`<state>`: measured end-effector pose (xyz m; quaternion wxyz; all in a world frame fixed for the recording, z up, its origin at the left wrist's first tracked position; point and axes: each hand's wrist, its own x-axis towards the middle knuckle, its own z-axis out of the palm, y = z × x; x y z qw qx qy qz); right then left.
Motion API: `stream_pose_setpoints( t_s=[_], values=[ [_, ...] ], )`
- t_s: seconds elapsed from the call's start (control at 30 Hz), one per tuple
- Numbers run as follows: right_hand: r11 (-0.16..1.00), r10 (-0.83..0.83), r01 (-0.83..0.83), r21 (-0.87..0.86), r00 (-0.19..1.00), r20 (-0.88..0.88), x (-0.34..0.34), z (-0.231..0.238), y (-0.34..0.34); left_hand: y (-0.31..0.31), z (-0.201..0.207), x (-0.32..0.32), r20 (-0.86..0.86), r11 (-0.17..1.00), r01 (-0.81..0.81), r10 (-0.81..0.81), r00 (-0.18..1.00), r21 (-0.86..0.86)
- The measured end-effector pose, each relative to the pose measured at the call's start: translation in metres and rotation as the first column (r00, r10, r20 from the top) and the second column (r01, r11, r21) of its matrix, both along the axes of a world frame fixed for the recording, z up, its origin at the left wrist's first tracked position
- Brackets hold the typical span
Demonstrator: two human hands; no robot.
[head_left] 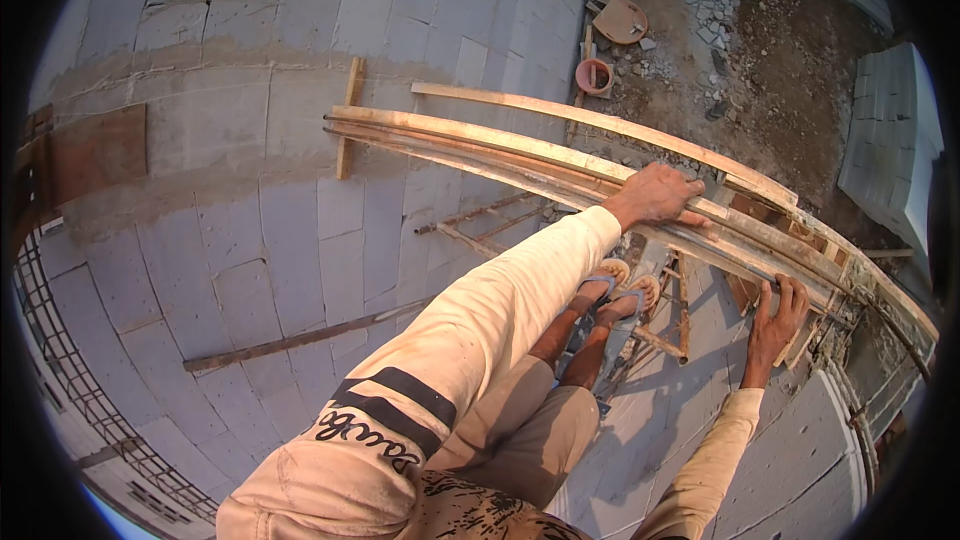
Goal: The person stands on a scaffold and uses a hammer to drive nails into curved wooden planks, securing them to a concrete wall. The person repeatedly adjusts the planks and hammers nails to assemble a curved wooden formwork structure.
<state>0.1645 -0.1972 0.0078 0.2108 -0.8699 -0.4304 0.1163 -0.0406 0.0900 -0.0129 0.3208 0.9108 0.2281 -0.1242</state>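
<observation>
Long wooden beams [480, 145] lie side by side in a bundle, running from the block wall at left toward the right. My left hand [655, 195] rests across the bundle, its fingers wrapped over the upper beam and its thumb on the near side. Further right and nearer me, my right hand [778, 320] has its fingers curled at the near edge of a lower board [740, 262]. A separate thin batten [560, 112] runs along the far side. A short wooden crosspiece [350, 120] stands at the bundle's left end.
My sandalled feet [620, 290] stand high up beside scaffold poles [684, 310]. Down on the rubble-strewn ground are a pink bucket [594, 77] and a round tan pan [620, 20]. Pale blocks [890, 130] are stacked at right. A rebar cage [70, 370] runs along the left.
</observation>
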Motion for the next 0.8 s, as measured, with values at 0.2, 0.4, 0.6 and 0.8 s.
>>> stream_pose_setpoints(
  t_s=[0.2, 0.4, 0.6, 0.8],
  values=[
    [0.999, 0.011, -0.011, 0.048, 1.000, -0.004, 0.000, 0.010, 0.003, -0.003, 0.003, -0.001, -0.002, 1.000, -0.013, 0.013, 1.000, 0.013],
    [0.985, -0.120, 0.116, 0.128, 0.993, 0.019, 0.019, 0.007, -0.001, -0.006, 0.009, 0.006, 0.041, 0.997, -0.045, 0.042, 0.998, 0.057],
    [0.892, -0.440, 0.445, 0.078, 0.895, -0.071, 0.043, 0.012, 0.008, -0.008, 0.009, 0.004, 0.053, 0.993, -0.011, 0.005, 0.999, 0.115],
    [0.785, -0.531, 0.601, 0.149, 0.777, -0.339, 0.049, 0.015, 0.018, -0.010, 0.005, 0.001, 0.080, 0.962, 0.035, -0.058, 0.995, 0.271]
  ],
)
